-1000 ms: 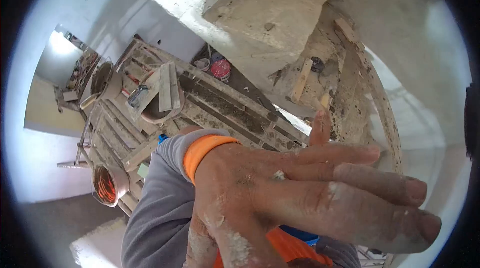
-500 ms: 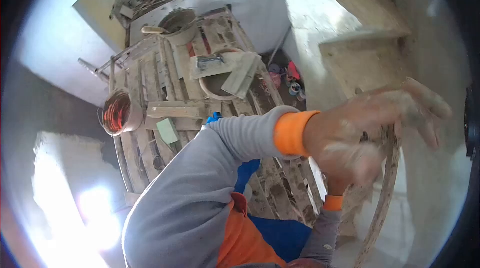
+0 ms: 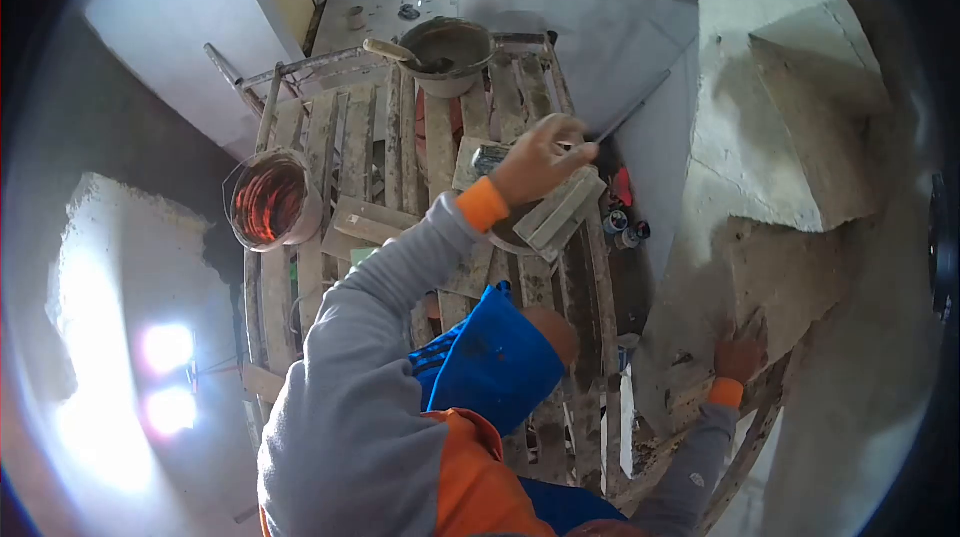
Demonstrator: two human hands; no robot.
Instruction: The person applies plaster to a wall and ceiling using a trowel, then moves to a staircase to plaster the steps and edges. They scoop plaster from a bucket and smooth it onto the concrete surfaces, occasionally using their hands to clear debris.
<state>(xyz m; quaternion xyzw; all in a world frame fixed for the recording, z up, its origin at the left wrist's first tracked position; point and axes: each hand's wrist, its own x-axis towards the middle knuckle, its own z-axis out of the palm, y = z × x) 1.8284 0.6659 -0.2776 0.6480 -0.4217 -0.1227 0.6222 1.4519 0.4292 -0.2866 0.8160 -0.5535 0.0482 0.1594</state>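
My left hand (image 3: 545, 159) is raised over a basin (image 3: 512, 242) on the slatted planks, fingers loosely bent and apart, with nothing visible in it. Under and beside it, a grey board (image 3: 467, 169) and a wooden float (image 3: 560, 214) lie across the basin. A dark-handled tool (image 3: 488, 157) rests on the board, partly hidden by the hand. At the lower right, my right hand (image 3: 740, 357) lies against the rough edge of the plastered concrete steps (image 3: 790, 272). Its fingers look stretched out, though they are small and in shadow.
A mortar bucket (image 3: 450, 85) with a wooden-handled trowel (image 3: 390, 50) stands at the back of the plank platform (image 3: 345, 137). To the left is a second bucket (image 3: 300, 212) with orange reflections inside. Small cans (image 3: 616, 224) sit by the wall. Bright lamps (image 3: 168, 377) shine at lower left.
My left hand has swung from the steps on the right back to the left, over the basin. The view has shifted, and my right hand now shows against the steps.
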